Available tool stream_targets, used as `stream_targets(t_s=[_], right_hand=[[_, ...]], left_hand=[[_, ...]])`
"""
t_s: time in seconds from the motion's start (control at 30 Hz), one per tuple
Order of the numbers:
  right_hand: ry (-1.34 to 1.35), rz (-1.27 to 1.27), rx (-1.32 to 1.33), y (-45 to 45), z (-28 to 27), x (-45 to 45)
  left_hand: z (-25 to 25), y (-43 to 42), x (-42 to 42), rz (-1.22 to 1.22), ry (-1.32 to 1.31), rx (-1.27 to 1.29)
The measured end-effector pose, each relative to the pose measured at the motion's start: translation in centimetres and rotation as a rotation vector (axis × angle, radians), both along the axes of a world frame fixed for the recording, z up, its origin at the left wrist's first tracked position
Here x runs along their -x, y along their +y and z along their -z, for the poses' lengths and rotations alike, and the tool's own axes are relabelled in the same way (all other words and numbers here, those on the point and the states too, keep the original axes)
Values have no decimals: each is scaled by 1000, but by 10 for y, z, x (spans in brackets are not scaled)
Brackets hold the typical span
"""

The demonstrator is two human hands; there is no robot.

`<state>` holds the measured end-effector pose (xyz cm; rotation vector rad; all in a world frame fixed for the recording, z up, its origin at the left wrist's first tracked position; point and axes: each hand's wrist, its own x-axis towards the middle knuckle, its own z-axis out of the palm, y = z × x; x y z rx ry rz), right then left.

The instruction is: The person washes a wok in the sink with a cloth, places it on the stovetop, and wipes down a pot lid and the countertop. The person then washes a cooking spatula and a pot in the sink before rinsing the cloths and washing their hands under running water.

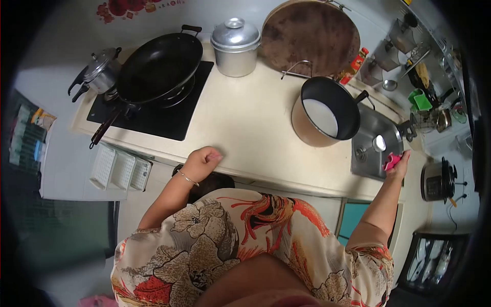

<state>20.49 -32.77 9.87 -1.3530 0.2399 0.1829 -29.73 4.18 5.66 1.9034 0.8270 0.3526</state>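
My right hand (398, 165) is closed on a pink cloth (392, 161) over the near right part of the metal sink (364, 138). A shiny, pale rounded object (379, 144) lies in the sink just beyond the cloth. My left hand (203, 161), with a bracelet on its wrist, hovers at the counter's front edge, fingers curled and nothing seen in them. Between the hands and farther back, a large pot (310, 123), brown outside and black inside, stands on the counter beside the sink with whitish liquid (321, 116) in it.
A black wok (161, 66) sits on the hob (169, 120) at the left, beside a pressure cooker (99, 69). A lidded metal pot (235, 48), a round board (311, 38) and a red-labelled bottle (354, 66) stand at the back. Utensils hang at the right above a cooker (436, 179).
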Motion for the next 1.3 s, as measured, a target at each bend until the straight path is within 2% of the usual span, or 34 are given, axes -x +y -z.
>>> stream_targets(t_s=[0.07,0.17,0.2,0.27,0.33,0.4,0.43,0.53,0.57,0.67,0.7,0.77,0.8,0.87,1.0,1.03,1.07,1.13,1.17,1.2,1.27,1.3], right_hand=[[-55,52,-50,7,2,-17],[-3,206,16,6,16,-48],[-4,185,7,-1,36,-72],[-186,29,-165,-18,88,-136],[-224,48,-126,-16,89,-143],[-142,206,55,-22,88,-148],[-149,198,44,-27,89,-151],[152,96,-287,-49,101,-165],[126,5,-451,-61,122,-180],[45,-69,-453,-77,143,-174],[43,-79,-454,-94,165,-182],[111,-367,-926,-125,205,-208],[106,-369,-936,-116,192,-190],[227,195,-861,-92,152,-116],[423,272,-1263,-62,106,-58],[235,264,-1174,-51,92,-43],[235,263,-1174,-56,104,-61],[120,97,-1162,-64,129,-106],[41,46,-1005,-65,123,-109],[42,43,-1001,-67,123,-119],[51,-342,-1120,-79,131,-154],[5,-206,-870,-71,117,-156]], left_hand=[[-7,-12,-12,-23,20,-24],[-6,-29,-26,10,-17,27],[-8,-34,-30,-11,-19,19],[-11,-46,-38,-13,26,-5],[-13,-56,-43,-27,37,-8],[-16,-61,-48,-32,42,-28],[-16,-63,-50,-29,29,-59],[-27,-68,-56,-50,24,-95],[-31,-70,-58,-61,39,-93],[-37,-74,-60,-52,43,-141],[-37,-73,-58,-38,65,-161],[-31,-74,-56,-45,52,-124],[-30,-72,-56,-41,39,-89],[-27,-71,-57,-35,12,-84],[-37,-69,-64,7,3,-62],[-40,-69,-64,8,1,-63],[-43,-69,-65,15,-4,-57],[-45,-65,-63,17,-9,-50],[-45,-63,-62,16,-6,-59],[-44,-62,-60,14,-4,-67],[-48,-63,-55,-17,9,-23],[-49,-62,-53,-45,20,11]])
